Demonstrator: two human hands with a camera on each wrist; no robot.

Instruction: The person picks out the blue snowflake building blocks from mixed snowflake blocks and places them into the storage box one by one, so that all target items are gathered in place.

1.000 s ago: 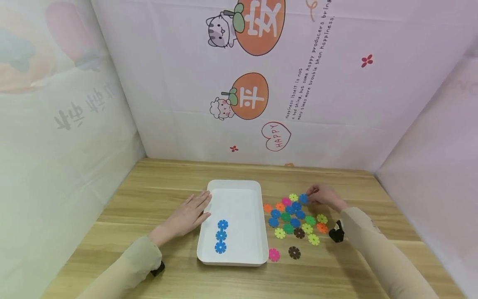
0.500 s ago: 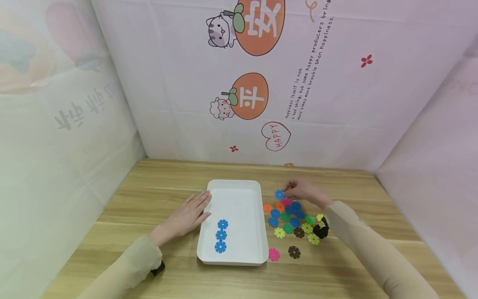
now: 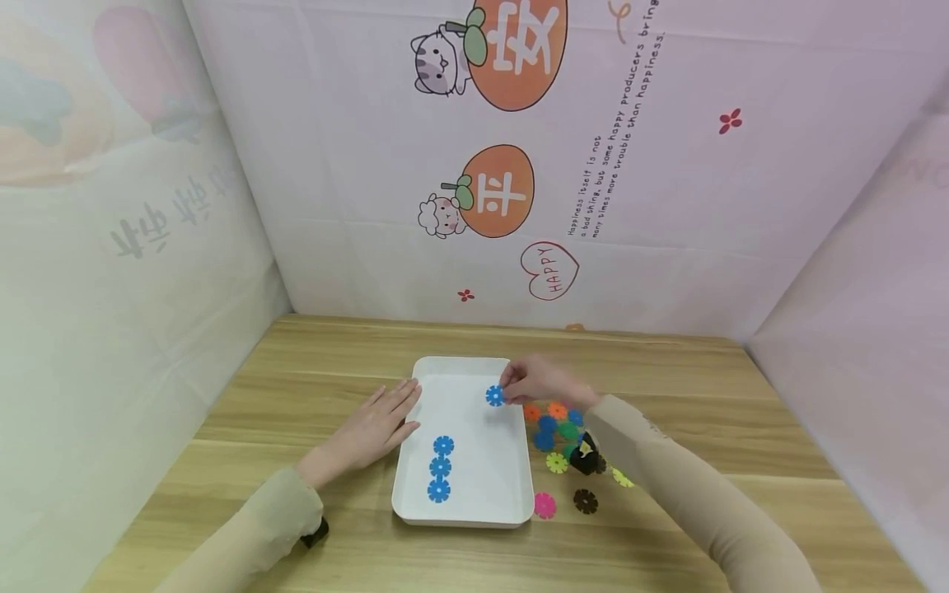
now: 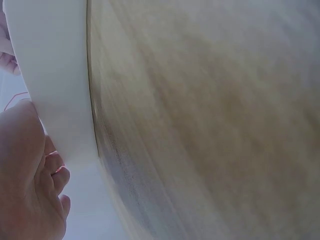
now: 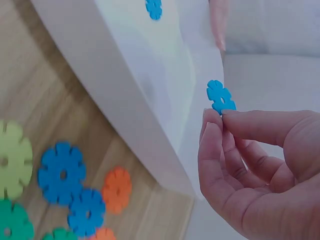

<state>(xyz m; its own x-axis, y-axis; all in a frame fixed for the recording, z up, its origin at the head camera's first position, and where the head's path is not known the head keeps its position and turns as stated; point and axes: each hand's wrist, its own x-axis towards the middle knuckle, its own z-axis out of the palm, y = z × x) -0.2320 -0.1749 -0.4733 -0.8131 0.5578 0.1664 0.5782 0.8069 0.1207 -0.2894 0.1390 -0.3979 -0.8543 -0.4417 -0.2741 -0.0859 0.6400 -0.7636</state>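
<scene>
Between thumb and fingertips my right hand [image 3: 544, 382] pinches a blue notched plastic disc [image 3: 495, 396] above the right part of a white tray [image 3: 474, 515]. The right wrist view shows the same blue disc [image 5: 220, 96] held by its edge. On the tray's left side, several fingers of my left hand [image 3: 366, 428] rest straight on the rim. Inside the tray, a column of 3 blue discs [image 3: 441, 467] lies toward the left, joined or touching one another. In the left wrist view my left hand [image 4: 30, 175] lies along the tray's outer wall [image 4: 55, 75].
Right of the tray lie several loose notched discs, among them a pink disc [image 3: 544, 505], a brown disc [image 3: 586, 501], a yellow disc [image 3: 557, 463] and an orange disc [image 3: 558, 409]. My right forearm hides part of the pile. White printed sheets wall the wooden table [image 3: 348, 354].
My right hand has carried the blue disc leftward from the far right end of the pile to over the tray. My left hand stays on the rim.
</scene>
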